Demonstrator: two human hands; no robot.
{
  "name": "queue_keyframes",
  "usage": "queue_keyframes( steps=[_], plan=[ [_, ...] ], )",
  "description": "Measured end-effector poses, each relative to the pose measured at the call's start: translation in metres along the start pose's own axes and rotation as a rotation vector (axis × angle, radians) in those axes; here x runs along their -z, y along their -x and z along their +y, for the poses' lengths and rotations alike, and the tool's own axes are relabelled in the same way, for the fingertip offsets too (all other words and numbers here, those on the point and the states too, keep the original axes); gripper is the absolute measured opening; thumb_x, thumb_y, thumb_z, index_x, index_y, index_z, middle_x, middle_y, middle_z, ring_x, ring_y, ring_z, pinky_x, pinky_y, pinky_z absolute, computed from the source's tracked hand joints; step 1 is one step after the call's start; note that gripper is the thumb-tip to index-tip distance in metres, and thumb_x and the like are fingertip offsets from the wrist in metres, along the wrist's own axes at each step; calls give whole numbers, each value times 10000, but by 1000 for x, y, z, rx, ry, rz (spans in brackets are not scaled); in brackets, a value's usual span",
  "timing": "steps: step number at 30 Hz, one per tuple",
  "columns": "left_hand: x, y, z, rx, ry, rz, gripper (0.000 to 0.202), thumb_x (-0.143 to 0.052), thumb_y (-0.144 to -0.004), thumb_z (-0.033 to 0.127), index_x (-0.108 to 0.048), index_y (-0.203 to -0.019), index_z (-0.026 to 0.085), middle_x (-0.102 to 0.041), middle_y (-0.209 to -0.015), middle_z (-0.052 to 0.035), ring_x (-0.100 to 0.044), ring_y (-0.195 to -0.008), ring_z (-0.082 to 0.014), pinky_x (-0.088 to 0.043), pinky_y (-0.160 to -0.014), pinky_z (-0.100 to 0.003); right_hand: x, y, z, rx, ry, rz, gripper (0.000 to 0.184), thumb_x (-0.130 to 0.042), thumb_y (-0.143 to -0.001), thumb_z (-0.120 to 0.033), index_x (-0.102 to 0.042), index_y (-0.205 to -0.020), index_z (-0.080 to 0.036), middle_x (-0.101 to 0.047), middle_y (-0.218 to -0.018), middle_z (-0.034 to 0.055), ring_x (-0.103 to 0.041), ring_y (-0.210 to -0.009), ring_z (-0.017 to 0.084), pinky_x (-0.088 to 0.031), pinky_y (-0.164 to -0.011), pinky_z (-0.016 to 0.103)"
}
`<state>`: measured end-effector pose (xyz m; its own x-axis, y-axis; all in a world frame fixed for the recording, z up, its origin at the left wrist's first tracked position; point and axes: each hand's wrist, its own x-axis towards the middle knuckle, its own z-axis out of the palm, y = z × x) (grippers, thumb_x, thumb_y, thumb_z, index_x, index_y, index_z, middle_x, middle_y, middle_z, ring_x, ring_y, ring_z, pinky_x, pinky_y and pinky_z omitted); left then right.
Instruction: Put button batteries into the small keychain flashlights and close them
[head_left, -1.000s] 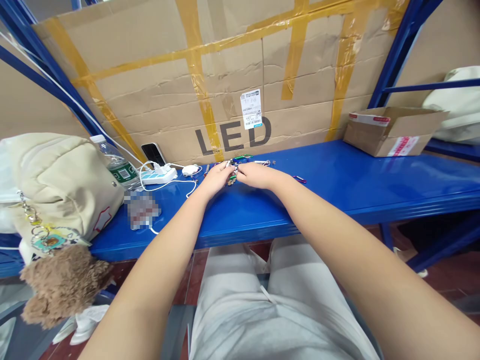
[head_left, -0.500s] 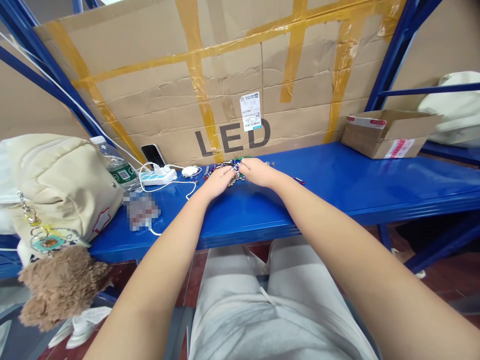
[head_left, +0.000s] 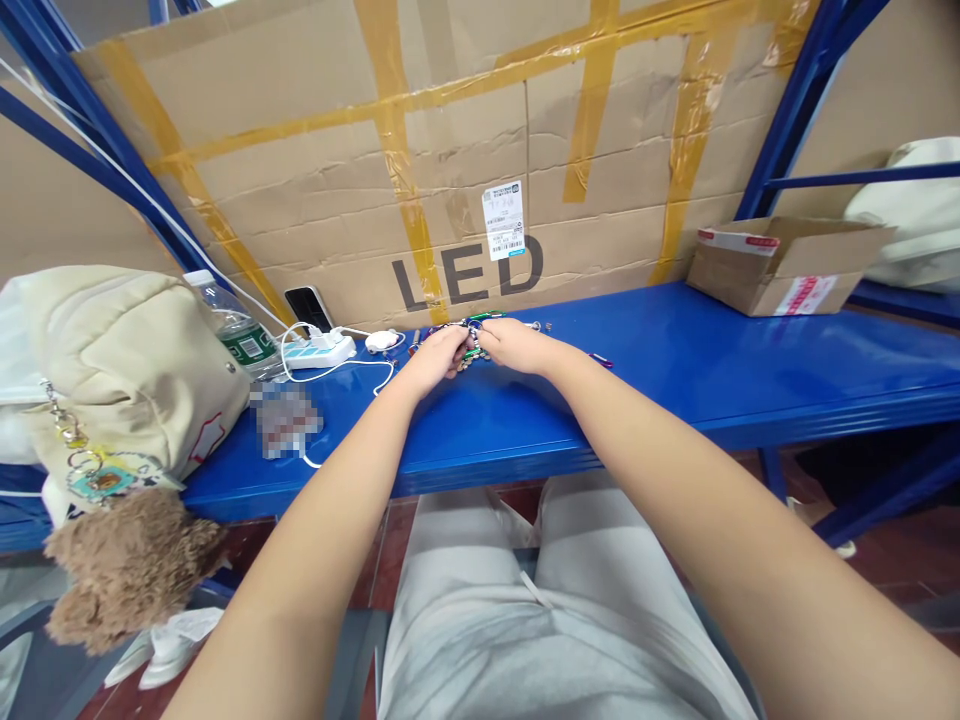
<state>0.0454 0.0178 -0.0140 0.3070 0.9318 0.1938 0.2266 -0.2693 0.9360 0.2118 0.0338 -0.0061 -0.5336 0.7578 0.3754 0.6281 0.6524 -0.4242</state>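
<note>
Both my hands meet over a pile of small coloured metal pieces point(head_left: 472, 356) at the back of the blue table. My left hand point(head_left: 442, 355) is closed, its fingers curled in at the pile's left side. From the right, my right hand point(head_left: 514, 345) is also closed, fingertips pinched close to the left ones. Something small, shiny and ring-like point(head_left: 474, 326) shows between the fingertips; its kind is too small to tell. Green and silver bits stick out around the hands. A small red-purple metal piece point(head_left: 600, 360) lies apart, right of my right wrist.
On the blue table point(head_left: 675, 370), a power strip point(head_left: 319, 350) with white cables, a water bottle point(head_left: 244, 335) and a beige bag point(head_left: 142, 370) stand left. An open cardboard box point(head_left: 784, 270) sits at the right. A tall cardboard sheet point(head_left: 300, 200) rises behind.
My left hand has turned slightly and its fingers are curled more around what it holds. The fingertips of both hands remain close together over the pile. The view has shifted slightly.
</note>
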Motion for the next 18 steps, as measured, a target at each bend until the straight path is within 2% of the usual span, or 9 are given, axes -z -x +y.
queue_keyframes(
  steps=[3, 8, 10, 12, 14, 16, 18],
  plan=[
    [0, -1, 2, -6, 101, 34, 234, -464, -939, 320, -465, -749, 183, -378, -606, 56, -296, -436, -51, -221, -409, -167, 0, 0, -1, -47, -34, 42, 249, -347, -945, -262, -448, -730, -189, -640, -863, 69, -531, -755, 153, -379, -678, 246],
    [16, -7, 4, 155, 333, 354, 186, -461, -946, 209, -460, -764, 174, -462, -623, 45, -366, -424, -32, -209, -368, -123, -1, 3, 1, -163, -83, 13, 225, -385, -947, -305, -431, -753, -200, -620, -775, 36, -534, -684, 142, -371, -617, 242],
    [26, -9, 4, 213, 380, 427, 173, -420, -940, 142, -464, -775, 166, -503, -639, 27, -405, -426, -31, -246, -365, -122, 0, 5, 2, -181, -56, -34, 224, -397, -946, -300, -433, -748, -201, -606, -718, 28, -533, -653, 142, -379, -620, 247],
    [32, -9, 3, 262, 410, 451, 173, -387, -925, 90, -483, -795, 152, -556, -677, -9, -483, -464, -42, -335, -393, -132, 1, 6, 2, -182, -39, -82, 228, -405, -948, -306, -439, -750, -200, -593, -667, 20, -531, -624, 142, -387, -624, 253],
    [34, -9, 2, 287, 449, 447, 171, -380, -919, 83, -505, -819, 145, -619, -769, -59, -597, -583, -76, -466, -491, -164, 1, 7, 2, -185, -48, -116, 232, -409, -951, -323, -438, -755, -202, -583, -630, 12, -528, -588, 139, -392, -604, 256],
    [34, -8, 1, 261, 503, 400, 161, -392, -934, 153, -532, -856, 149, -659, -967, -115, -677, -802, -138, -563, -651, -236, 1, 7, 3, -189, -70, -133, 232, -409, -952, -336, -432, -762, -204, -580, -612, 6, -523, -549, 134, -394, -567, 254],
    [33, -9, 0, 201, 533, 334, 211, -393, -952, 264, -568, -903, 158, -621, -1197, -147, -656, -1032, -197, -581, -785, -292, 0, 7, 4, -187, -93, -141, 224, -406, -955, -338, -433, -777, -204, -578, -603, 3, -522, -517, 130, -397, -531, 251]
  ],
)
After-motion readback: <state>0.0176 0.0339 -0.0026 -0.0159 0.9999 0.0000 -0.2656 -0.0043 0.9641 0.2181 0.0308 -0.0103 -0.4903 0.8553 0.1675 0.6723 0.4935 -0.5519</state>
